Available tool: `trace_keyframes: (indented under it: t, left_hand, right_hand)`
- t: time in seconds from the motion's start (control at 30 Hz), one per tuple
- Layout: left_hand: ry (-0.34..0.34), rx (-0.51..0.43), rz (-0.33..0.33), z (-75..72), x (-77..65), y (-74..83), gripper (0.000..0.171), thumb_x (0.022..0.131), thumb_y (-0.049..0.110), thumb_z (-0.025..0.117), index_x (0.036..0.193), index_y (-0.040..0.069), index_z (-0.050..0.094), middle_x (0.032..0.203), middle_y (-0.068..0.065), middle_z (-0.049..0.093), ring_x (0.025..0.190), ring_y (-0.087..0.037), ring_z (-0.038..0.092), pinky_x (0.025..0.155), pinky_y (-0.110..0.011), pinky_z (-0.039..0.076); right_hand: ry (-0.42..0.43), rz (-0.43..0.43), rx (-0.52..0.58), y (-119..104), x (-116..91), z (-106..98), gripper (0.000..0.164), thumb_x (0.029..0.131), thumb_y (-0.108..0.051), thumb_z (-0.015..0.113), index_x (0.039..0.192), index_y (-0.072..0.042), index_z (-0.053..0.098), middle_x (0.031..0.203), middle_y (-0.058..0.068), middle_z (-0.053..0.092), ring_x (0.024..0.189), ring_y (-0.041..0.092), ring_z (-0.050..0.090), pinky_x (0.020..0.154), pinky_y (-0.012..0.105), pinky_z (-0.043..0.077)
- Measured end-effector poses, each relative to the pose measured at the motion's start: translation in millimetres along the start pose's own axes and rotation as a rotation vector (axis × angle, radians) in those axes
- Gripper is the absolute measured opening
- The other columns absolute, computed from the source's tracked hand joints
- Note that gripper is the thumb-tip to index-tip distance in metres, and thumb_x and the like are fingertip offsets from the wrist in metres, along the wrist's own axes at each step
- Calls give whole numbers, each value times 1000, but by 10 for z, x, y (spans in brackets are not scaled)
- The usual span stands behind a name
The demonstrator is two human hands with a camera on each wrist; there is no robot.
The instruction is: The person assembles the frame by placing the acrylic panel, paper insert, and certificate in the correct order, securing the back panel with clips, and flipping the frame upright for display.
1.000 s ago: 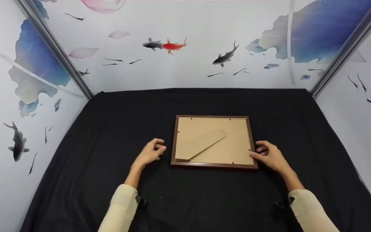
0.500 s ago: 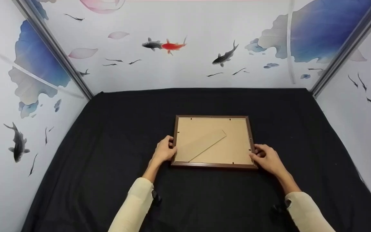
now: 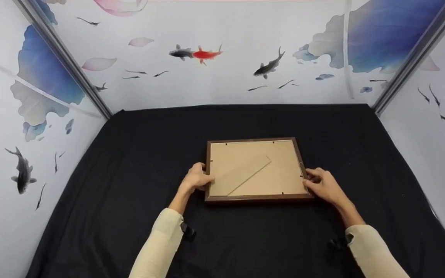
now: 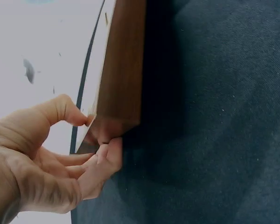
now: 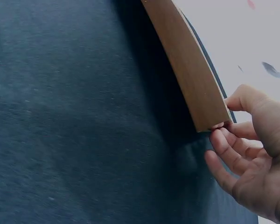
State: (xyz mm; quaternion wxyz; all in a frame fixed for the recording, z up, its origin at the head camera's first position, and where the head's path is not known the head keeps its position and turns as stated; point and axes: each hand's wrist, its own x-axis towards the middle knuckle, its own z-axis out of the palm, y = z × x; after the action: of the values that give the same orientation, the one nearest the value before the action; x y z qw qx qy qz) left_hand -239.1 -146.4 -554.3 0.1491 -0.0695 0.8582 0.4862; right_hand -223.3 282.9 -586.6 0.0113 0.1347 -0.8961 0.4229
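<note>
A brown wooden picture frame (image 3: 259, 198) shows its tan backing board (image 3: 242, 156) upward, with small black tabs round the edge and a diagonal stand flap lying flat against it. My left hand (image 3: 196, 177) grips the left side, thumb on top and fingers curled beneath the edge, as the left wrist view shows. At the opposite side my right hand (image 3: 323, 185) pinches the edge, its thumb on the upper face and fingertips at the underside. Dark shadow lies below the frame's side (image 4: 123, 70) in the left wrist view. The front face is hidden.
Black cloth (image 3: 141, 154) covers the table. White panels (image 3: 222, 85) printed with fish and blue leaves stand behind and at both sides, joined by grey metal posts (image 3: 68, 61). Black wrist straps (image 3: 187, 231) sit at the cuffs of the cream sleeves (image 3: 157, 243).
My left hand has moved right and taken hold of the frame's left side. The frame has shifted and turned slightly, and its stand flap now lies flatter than a second ago.
</note>
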Motion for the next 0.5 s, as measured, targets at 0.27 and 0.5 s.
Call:
trace_keyframes:
  t: [0.27,0.5]
  left_hand:
    - [-43,-247,114,22,-2,-31,51,103,10,55,143,-16,40,123,-27,57,96,-24,59,79,-33,49]
    - [-97,-615,58,43,28,-98,50,105,7,56,146,-14,36,134,-27,54,110,-31,58,81,-46,53]
  right_hand:
    - [59,-7,25,22,41,-5,39,90,6,68,127,19,59,99,20,61,84,29,61,69,22,47]
    - [84,6,11,35,62,14,41,89,8,67,127,19,58,101,22,59,85,30,59,69,21,47]
